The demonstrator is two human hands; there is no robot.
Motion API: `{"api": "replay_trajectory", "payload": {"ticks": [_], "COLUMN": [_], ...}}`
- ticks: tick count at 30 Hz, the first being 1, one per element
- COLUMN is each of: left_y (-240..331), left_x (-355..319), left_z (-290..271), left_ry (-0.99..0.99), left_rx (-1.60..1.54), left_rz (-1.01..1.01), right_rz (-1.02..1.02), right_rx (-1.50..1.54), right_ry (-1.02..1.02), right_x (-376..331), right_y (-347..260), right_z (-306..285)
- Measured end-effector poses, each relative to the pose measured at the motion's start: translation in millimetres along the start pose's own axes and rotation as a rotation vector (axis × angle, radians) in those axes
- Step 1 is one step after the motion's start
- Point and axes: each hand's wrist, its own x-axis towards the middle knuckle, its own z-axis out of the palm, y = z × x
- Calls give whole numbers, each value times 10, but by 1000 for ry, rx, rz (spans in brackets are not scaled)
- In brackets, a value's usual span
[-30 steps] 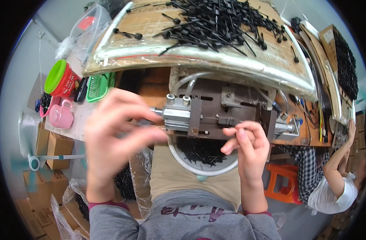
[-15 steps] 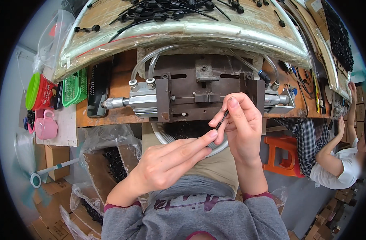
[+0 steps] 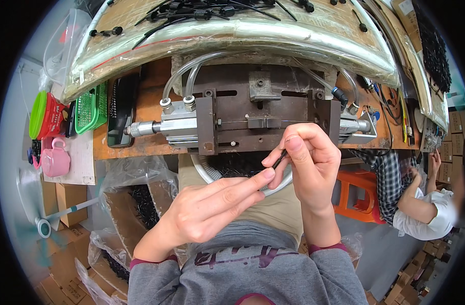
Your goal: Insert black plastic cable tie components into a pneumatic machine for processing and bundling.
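A thin black rod-like piece (image 3: 278, 160) slants between my hands in front of the fixture. My right hand (image 3: 313, 170) pinches its upper end between thumb and fingers. At its lower end, my left hand (image 3: 207, 206) has its fingers pressed together around it, so most of that end is hidden. Just beyond the hands is a brown metal fixture (image 3: 242, 137) with a small split block (image 3: 263, 122) at its middle. A silver air cylinder (image 3: 179, 127) sits on its left side and another cylinder (image 3: 354, 127) on its right.
Above the fixture, a plastic-wrapped shelf (image 3: 242, 38) carries several black cable-like parts (image 3: 202, 14). Left are a green basket (image 3: 91, 109), a pink cup (image 3: 56, 158) and a red tub (image 3: 52, 117). An orange stool (image 3: 351, 195) and a co-worker (image 3: 425, 213) are at right.
Less of the black piece shows between my hands, which have come slightly closer together. My right hand has shifted a little right. The co-worker's arm has moved.
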Motion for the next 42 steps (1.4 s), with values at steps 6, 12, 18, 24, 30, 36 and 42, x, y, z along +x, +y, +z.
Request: {"api": "replay_trajectory", "payload": {"ticks": [6, 12, 18, 24, 30, 36, 42], "left_y": [23, 32, 30, -3, -36, -3, -89], "left_x": [37, 41, 38, 33, 47, 146, 204], "left_z": [10, 6, 3, -20, -95, 154, 444], "left_ry": [16, 11, 16, 32, 63, 49, -1], "left_rx": [-69, -85, -101, -98, 17, 142, 338], "left_rz": [-42, -67, -83, -42, -117, -265, -203], "right_rz": [-13, 2, 34, -4, -83, -777, -494], "right_rx": [-37, -42, -34, -159, -537, -1262, -1675], "right_ry": [13, 16, 10, -24, 8, -92, -376], "right_x": [-38, -44, -32, 16, 463, 1476, 2145], "right_y": [-1, -16, -15, -60, -297, -603, -451], "right_z": [23, 32, 31, 66, 196, 579, 957]}}
